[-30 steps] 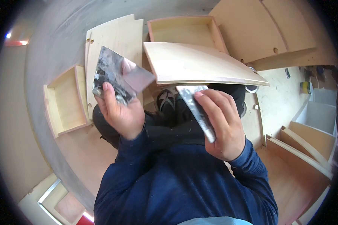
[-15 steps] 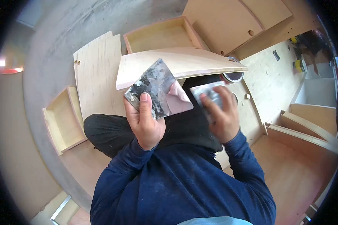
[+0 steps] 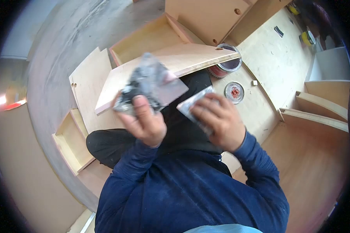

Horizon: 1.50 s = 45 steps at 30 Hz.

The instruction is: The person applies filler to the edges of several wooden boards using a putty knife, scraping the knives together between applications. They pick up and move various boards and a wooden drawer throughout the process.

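Note:
My left hand grips a square, stained putty board, thumb on top. A pinkish smear of putty lies on its right part. In my right hand is a flat, greyish putty scraper, its edge pointing toward the board but apart from it. Fingers cover much of the scraper, and both tools are blurred. Behind the board, a pale plywood panel with a bevelled edge lies tilted above my dark-trousered leg.
An open can stands by the panel's right end, with a red-stained round lid nearby. Wooden drawers lie beyond and at left. Cabinet panels are at the back, and curved boards at right.
The view has shifted, bringing the round lid into sight. My right hand has come lower and nearer the left, and the putty board has tilted.

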### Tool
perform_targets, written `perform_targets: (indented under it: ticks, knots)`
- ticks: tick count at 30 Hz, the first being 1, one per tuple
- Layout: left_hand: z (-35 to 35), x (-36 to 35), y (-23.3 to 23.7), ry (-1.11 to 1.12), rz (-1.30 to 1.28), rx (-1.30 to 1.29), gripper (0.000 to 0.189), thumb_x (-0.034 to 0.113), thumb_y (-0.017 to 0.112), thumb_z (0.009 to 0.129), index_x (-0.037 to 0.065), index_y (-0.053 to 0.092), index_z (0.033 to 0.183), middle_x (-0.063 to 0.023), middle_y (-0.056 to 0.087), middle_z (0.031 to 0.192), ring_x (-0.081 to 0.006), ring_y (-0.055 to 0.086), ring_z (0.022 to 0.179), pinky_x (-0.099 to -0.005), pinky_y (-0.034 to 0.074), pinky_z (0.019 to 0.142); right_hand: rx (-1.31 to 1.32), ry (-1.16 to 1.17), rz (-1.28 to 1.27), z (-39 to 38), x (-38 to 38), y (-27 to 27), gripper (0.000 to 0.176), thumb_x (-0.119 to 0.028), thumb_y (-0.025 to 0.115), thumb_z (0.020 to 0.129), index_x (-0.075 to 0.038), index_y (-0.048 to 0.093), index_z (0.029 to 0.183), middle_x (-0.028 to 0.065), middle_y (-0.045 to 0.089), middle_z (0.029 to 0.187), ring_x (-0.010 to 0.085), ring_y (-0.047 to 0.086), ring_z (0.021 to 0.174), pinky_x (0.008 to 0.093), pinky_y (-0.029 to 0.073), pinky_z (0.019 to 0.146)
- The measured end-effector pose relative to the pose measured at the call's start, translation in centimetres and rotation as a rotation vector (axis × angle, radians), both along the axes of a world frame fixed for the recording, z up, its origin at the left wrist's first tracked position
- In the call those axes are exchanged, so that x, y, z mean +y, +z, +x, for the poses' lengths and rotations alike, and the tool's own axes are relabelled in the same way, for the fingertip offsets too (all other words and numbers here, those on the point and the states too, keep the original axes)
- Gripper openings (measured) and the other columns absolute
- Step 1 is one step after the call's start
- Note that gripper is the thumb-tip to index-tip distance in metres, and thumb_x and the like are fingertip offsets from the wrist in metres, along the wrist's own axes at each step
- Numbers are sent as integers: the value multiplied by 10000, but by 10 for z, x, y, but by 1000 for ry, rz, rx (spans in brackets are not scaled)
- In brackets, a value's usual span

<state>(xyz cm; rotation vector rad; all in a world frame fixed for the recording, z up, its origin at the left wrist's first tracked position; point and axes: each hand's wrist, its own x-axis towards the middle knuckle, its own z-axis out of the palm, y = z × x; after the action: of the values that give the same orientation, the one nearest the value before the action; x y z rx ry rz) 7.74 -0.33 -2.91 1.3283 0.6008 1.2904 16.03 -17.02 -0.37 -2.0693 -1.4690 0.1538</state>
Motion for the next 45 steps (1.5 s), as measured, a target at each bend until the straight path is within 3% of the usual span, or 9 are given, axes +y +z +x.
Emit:
perform_targets:
  ticks: [3, 4, 9, 11, 17, 45]
  knots:
    - [7, 13, 14, 7, -12, -120, 289, 90, 526, 980, -44, 455, 1226, -149, 557, 1171, -200, 586, 1026, -353, 493, 909, -169, -151, 72, 41, -13, -24, 568, 108, 670, 594, -59, 648, 1136, 116, 628, 1170, 373, 564, 1135, 452, 477, 974]
    - [2, 12, 15, 1, -115, 47, 470, 184, 464, 1008, -34, 376, 1414, -204, 495, 1338, -263, 508, 1224, -387, 438, 1010, -156, -170, 32, 54, -14, -26, 571, 129, 662, 586, -40, 642, 1131, 130, 631, 1166, 372, 566, 1129, 443, 479, 973]
    - [-7, 7, -14, -53, -165, 58, 479, 203, 490, 993, -22, 389, 1403, -194, 507, 1319, -271, 522, 1204, -402, 433, 1012, -159, -145, -28, 89, -16, -40, 594, 134, 655, 599, -46, 635, 1165, 122, 623, 1217, 348, 554, 1183, 426, 471, 1013]
    - [-15, 8, -19, -137, -230, 27, 322, 45, 487, 990, -28, 440, 1300, -137, 552, 1240, -197, 553, 1129, -354, 442, 998, -156, -138, -25, 96, -14, -44, 604, 131, 658, 601, -52, 633, 1175, 119, 620, 1229, 342, 550, 1193, 423, 467, 1024]
    - [-14, -6, -24, -301, -340, 34, 367, 26, 468, 991, -27, 397, 1348, -123, 538, 1248, -186, 546, 1140, -352, 434, 1014, -132, -122, -46, 104, -8, -50, 630, 107, 675, 597, -71, 622, 1199, 111, 616, 1243, 334, 546, 1202, 423, 458, 1040]
    - [-15, -4, -32, -267, -314, 77, 411, 45, 486, 984, -32, 375, 1373, -121, 510, 1276, -177, 502, 1179, -336, 385, 1046, -67, -70, -107, 102, -2, -28, 567, 118, 658, 614, -50, 628, 1155, 118, 624, 1205, 348, 566, 1146, 427, 468, 1003]
